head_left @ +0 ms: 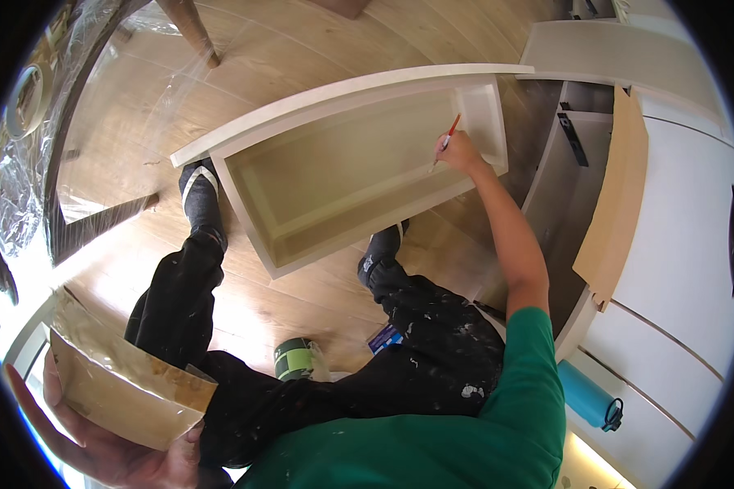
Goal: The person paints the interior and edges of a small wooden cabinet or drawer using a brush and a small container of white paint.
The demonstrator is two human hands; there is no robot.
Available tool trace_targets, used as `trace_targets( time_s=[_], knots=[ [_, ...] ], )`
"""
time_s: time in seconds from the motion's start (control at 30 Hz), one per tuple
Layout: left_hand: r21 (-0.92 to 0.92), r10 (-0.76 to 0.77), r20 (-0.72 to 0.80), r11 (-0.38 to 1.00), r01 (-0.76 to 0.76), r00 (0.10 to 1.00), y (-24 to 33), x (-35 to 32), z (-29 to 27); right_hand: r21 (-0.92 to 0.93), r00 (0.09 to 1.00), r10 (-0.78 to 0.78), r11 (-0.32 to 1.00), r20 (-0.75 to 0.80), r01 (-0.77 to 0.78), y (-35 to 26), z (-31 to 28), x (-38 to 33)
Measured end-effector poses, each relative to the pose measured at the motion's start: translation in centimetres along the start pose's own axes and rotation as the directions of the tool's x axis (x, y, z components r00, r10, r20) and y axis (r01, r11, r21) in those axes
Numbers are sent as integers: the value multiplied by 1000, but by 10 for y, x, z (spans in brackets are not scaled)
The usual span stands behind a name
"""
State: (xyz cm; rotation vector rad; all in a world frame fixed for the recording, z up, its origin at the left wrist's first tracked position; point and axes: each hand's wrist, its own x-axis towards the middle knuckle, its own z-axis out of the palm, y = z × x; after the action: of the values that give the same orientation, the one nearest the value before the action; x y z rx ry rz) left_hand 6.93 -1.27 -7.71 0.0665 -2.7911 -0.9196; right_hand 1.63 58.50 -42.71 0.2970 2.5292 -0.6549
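Observation:
A pale cream drawer [342,88] lies in front of me on the wood floor, its hollow inside facing up. Over its right end, my right hand [462,152] pinches a slim paintbrush [453,125] with a red-orange handle end. The brush's other end points down toward the drawer's near right inside; whether it touches the surface I cannot tell. At lower left, my left hand [151,463] is wrapped round a brown cardboard container [118,395] with clear film or tape along its edge. What is inside the container is hard to make out.
My feet rest beside the drawer. A green-labelled can [294,359] and a small blue box [384,337] sit between my legs. Right: a cabinet with a bare compartment [575,191], a cardboard sheet [616,212], a teal bottle [585,397]. Left: plastic-wrapped furniture [57,204] and a tape roll [29,102].

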Motion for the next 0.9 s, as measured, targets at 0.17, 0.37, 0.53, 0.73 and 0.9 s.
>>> trace_targets(
  time_s=[0.17,0.37,0.53,0.73,0.9],
  knots=[
    [-12,60,-32,998,-60,998,-2,3,6,-196,981,103,971,-163,-134,48,-6,11],
    [-43,85,-31,995,-86,996,-2,3,5,-127,987,-77,990,-139,60,9,19,-4],
    [-103,72,-15,992,-73,997,0,1,13,38,990,-139,990,3,139,-68,67,-19],
    [-410,71,31,911,-52,997,18,-2,15,433,991,-103,892,-85,130,-155,11,-75],
    [-643,120,195,765,35,973,24,-6,16,684,903,-147,607,-403,404,-238,-96,-180]
  ],
)
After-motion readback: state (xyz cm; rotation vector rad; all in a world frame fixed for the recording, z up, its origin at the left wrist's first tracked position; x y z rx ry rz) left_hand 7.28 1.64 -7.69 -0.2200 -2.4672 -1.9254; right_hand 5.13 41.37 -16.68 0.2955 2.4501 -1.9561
